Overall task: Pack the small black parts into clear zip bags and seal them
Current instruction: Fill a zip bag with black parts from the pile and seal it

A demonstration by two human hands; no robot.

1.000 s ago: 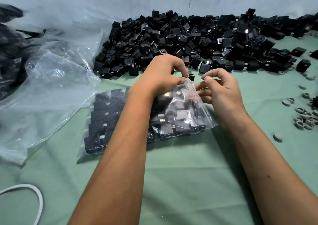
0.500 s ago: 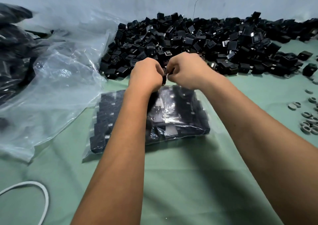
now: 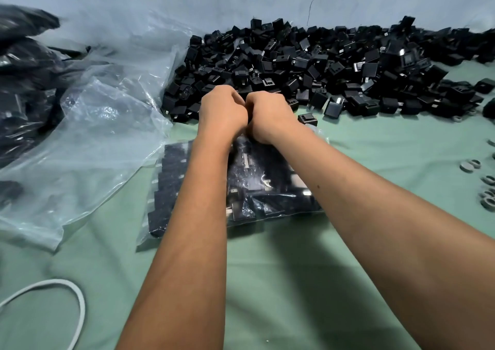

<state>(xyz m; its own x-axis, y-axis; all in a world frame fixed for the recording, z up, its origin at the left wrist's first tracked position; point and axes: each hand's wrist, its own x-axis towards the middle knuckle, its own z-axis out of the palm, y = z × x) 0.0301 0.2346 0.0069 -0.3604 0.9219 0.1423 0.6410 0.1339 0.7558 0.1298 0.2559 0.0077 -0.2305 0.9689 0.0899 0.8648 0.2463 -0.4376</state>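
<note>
A green cloth (image 3: 308, 282) is spread over the work surface, and a heap of loose black parts (image 3: 321, 65) is piled along its far edge by the wall. Crumpled clear plastic (image 3: 93, 140) is bunched at the left. A filled zip bag (image 3: 262, 189) is laid mid-cloth, below both forearms. Its far edge is pinched by the left hand (image 3: 222, 111) and right hand (image 3: 267, 116) (knuckles touching, fingers curled under).
</note>
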